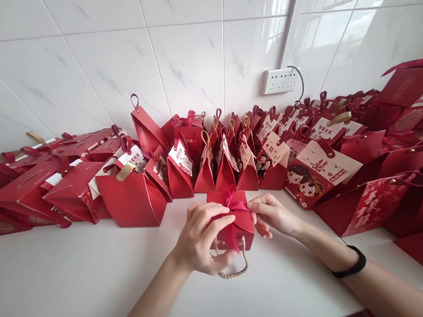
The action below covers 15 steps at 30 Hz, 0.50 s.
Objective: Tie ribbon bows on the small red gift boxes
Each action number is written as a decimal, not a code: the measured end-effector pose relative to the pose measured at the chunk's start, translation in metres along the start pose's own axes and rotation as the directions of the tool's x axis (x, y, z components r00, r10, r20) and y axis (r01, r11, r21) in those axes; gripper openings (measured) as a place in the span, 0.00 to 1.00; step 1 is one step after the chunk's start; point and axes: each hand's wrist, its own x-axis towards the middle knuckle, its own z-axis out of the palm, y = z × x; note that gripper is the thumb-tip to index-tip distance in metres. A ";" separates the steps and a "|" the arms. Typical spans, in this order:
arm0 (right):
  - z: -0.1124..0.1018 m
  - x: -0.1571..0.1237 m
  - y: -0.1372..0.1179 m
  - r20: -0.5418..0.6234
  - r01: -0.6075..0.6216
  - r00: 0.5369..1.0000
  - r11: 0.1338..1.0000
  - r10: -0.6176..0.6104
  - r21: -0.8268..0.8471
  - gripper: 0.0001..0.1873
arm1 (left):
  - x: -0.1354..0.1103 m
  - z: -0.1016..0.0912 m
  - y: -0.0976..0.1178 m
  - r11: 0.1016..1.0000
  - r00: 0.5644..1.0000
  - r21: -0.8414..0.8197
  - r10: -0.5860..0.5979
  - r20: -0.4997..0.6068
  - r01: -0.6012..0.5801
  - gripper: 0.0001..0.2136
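Red box [246, 221]: rope handle [235, 275], pink ribbon [239, 205]. My right hand [275, 214] pinches ribbon; my left hand [202, 233] spreads loosely over it.

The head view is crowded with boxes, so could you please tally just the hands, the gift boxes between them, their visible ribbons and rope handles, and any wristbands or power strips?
Hands: 2 (left hand, right hand)
Red gift box: 1
Pink ribbon: 1
Beige rope handle: 1
Black wristband: 1
White power strip: 1
Total: 7
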 end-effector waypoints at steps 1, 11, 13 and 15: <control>0.000 0.000 0.000 0.000 -0.007 1.000 1.000 0.007 -0.001 0.23 | 0.000 0.000 0.001 1.000 1.000 0.017 0.006 0.014 -0.006 0.13; -0.011 0.003 0.001 -0.015 0.022 1.000 1.000 -0.021 0.016 0.20 | -0.002 -0.005 -0.013 0.990 0.980 -0.029 -0.137 -0.145 0.135 0.11; -0.015 0.003 0.000 -0.055 0.069 0.996 0.995 -0.065 0.076 0.19 | -0.002 -0.008 -0.018 0.975 0.947 -0.016 -0.218 -0.235 0.220 0.11; -0.018 0.003 -0.003 -0.098 0.118 0.990 0.982 -0.104 0.148 0.19 | -0.001 -0.011 -0.024 0.936 0.886 -0.004 -0.335 -0.321 0.353 0.11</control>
